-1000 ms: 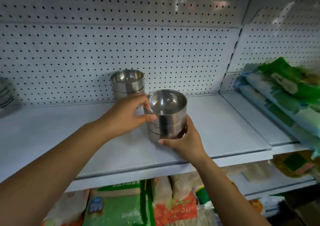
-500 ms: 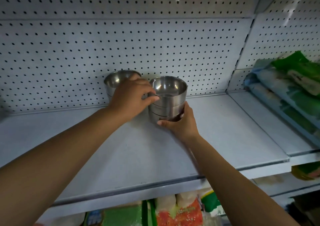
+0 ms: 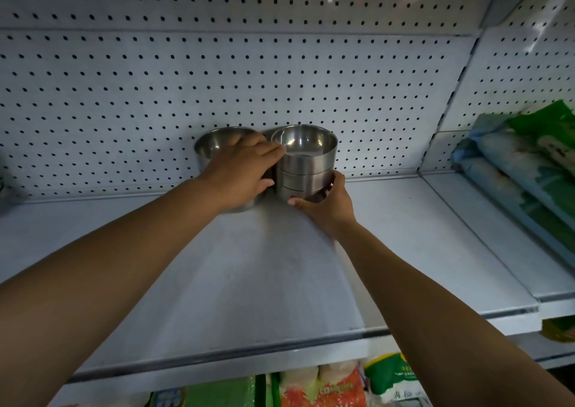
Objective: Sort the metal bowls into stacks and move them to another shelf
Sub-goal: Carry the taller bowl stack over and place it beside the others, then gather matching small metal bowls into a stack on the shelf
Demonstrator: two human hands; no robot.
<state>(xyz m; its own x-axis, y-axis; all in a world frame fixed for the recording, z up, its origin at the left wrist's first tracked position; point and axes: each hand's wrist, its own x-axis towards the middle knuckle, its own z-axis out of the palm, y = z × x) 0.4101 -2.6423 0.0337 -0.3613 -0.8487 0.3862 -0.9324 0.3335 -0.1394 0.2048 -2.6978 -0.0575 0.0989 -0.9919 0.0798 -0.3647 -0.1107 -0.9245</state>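
Head view: stack of bowls (image 3: 306, 170) sits at the shelf (image 3: 280, 282) back, just beside the second stack (image 3: 214, 145), my left hand (image 3: 241, 170) clasping its upper wall and my right hand (image 3: 323, 202) gripping the base; likely light, stiff, slick steel, so hold low on both sides.

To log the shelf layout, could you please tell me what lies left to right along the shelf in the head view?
Left bowl stack → right bowl stack → green bags on the neighbouring shelf. Left hand and right hand, both gripping the right bowl stack, overlap the stacks and are omitted.
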